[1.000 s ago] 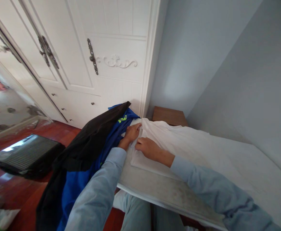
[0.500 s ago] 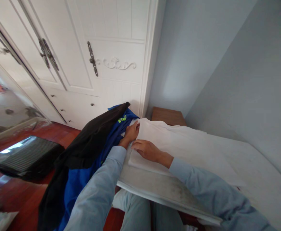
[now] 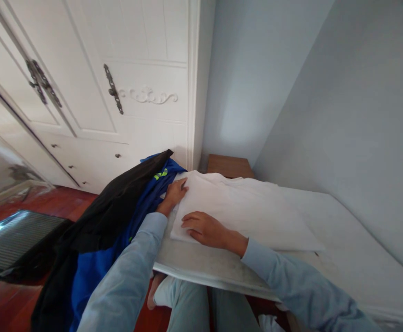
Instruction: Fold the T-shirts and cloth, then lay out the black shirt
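A white garment [image 3: 242, 212] lies folded flat on the white mattress [image 3: 342, 249]. My left hand [image 3: 174, 193] rests open at the garment's far left corner, fingers stretched along its edge. Nearer to me, my right hand [image 3: 204, 227] lies flat and open on the garment's near left corner, pressing it down. Both arms wear light blue sleeves. Beside my left arm a blue garment with a yellow-green mark [image 3: 153, 193] and a black garment [image 3: 118, 203] hang over the mattress's left edge.
A white wardrobe [image 3: 118, 83] with dark metal handles stands at the left. A small wooden stand [image 3: 229, 165] sits in the corner by the grey wall. A dark suitcase [image 3: 14, 240] lies on the red wooden floor.
The garment's fold has been laid over to the right and now lies flat. My right hand has slid nearer to me along the left edge. The view has shifted right.
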A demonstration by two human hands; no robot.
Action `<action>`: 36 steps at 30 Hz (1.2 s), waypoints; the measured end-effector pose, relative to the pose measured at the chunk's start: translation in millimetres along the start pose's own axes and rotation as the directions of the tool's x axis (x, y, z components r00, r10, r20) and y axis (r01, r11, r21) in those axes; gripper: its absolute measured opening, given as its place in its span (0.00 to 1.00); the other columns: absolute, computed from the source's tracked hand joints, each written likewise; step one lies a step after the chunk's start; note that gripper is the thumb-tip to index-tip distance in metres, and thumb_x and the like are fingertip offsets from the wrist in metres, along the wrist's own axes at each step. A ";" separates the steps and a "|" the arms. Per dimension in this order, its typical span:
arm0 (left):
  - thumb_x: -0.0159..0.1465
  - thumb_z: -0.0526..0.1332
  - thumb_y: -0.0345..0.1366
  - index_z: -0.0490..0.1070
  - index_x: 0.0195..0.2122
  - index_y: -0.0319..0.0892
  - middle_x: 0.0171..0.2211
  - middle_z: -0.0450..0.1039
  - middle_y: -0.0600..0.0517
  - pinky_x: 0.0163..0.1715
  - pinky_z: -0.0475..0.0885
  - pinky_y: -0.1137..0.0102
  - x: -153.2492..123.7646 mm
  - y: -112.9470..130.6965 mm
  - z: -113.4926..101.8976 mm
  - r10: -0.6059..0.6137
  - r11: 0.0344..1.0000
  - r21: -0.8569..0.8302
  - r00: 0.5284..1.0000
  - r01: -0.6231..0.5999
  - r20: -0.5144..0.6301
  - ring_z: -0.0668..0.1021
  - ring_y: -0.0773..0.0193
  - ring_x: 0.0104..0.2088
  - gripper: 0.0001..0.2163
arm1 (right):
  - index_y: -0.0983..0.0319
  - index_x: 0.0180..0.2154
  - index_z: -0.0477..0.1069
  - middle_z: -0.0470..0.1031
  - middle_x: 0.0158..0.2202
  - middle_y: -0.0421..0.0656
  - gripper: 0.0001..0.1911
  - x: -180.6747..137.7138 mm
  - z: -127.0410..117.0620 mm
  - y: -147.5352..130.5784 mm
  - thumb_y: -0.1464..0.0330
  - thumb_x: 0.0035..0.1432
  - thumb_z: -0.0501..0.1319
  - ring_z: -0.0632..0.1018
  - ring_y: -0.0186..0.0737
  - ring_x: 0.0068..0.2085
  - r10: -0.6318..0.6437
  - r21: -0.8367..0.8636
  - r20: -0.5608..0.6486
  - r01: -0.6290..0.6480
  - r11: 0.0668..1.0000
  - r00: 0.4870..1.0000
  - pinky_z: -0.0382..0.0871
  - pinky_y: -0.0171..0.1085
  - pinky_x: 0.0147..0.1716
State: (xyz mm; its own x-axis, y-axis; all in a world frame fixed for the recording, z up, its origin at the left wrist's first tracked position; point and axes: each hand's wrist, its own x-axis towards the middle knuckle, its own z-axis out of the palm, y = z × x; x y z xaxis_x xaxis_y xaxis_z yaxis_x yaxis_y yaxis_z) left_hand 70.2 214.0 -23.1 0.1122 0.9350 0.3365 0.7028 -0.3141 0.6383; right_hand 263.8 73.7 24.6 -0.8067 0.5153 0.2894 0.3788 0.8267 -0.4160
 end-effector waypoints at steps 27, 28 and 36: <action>0.64 0.60 0.39 0.67 0.60 0.33 0.43 0.79 0.42 0.45 0.71 0.67 -115.1 94.0 -50.4 -0.366 0.868 0.390 0.927 0.307 0.085 0.80 0.53 0.45 0.24 | 0.60 0.37 0.77 0.79 0.29 0.43 0.15 -316.9 -109.4 66.5 0.63 0.45 0.64 0.80 0.43 0.31 0.856 0.371 -0.460 -0.824 0.428 0.237 0.74 0.41 0.37; 0.63 0.60 0.38 0.67 0.59 0.34 0.42 0.80 0.44 0.44 0.71 0.67 -122.3 94.9 -50.9 -0.384 0.867 0.374 0.920 0.328 0.083 0.80 0.53 0.45 0.24 | 0.60 0.37 0.77 0.79 0.29 0.43 0.16 -318.2 -110.3 63.5 0.62 0.43 0.65 0.79 0.44 0.30 0.860 0.402 -0.454 -0.807 0.432 0.235 0.74 0.42 0.36; 0.61 0.57 0.36 0.74 0.52 0.40 0.35 0.80 0.48 0.40 0.72 0.68 -170.5 94.7 -51.2 -0.381 0.902 0.173 0.918 0.396 -0.113 0.80 0.57 0.36 0.19 | 0.60 0.40 0.78 0.79 0.33 0.45 0.29 -341.7 -112.0 19.7 0.54 0.34 0.72 0.81 0.47 0.33 0.892 0.587 -0.405 -0.692 0.421 0.200 0.77 0.43 0.37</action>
State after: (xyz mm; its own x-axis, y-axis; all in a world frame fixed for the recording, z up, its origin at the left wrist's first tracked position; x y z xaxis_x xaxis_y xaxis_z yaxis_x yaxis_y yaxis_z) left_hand 81.7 16.4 15.4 -0.2438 0.9591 0.1437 0.8000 0.1151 0.5889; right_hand 597.8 -60.7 14.0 0.3605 0.9321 0.0353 0.4513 -0.1412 -0.8811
